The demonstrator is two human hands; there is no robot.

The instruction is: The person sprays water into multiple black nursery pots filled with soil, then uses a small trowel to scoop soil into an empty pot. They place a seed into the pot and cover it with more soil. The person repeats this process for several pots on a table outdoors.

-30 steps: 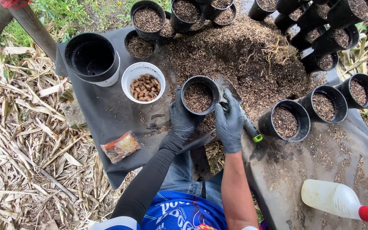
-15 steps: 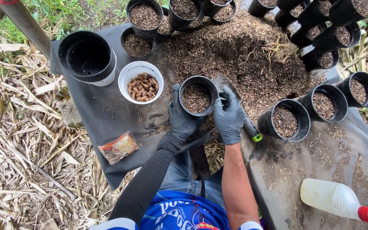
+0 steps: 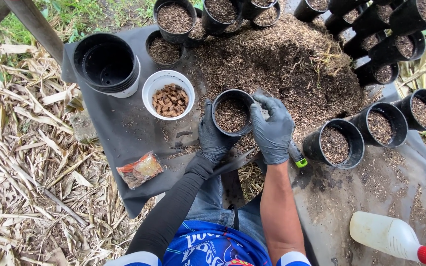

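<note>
A small black pot (image 3: 231, 114) filled with brown husk mix stands at the near edge of a big husk pile (image 3: 282, 54). My left hand (image 3: 212, 138), in a black glove, grips the pot's left side. My right hand (image 3: 272, 129), also gloved, cups the pot's right side with its fingertips at the rim. It lies over a trowel (image 3: 297, 158), of which the green-tipped handle end and a bit of blade show.
A white bowl (image 3: 168, 98) of brown chunks and a stack of empty black pots (image 3: 107, 66) sit to the left on a black sheet (image 3: 124, 133). A small packet (image 3: 140, 169) lies nearer. Filled pots (image 3: 335, 143) line the right and back. A white spray bottle (image 3: 388, 236) lies bottom right.
My right hand has moved up from the trowel handle to the pot's right side and rim. My left hand keeps its grip. The view has shifted slightly.
</note>
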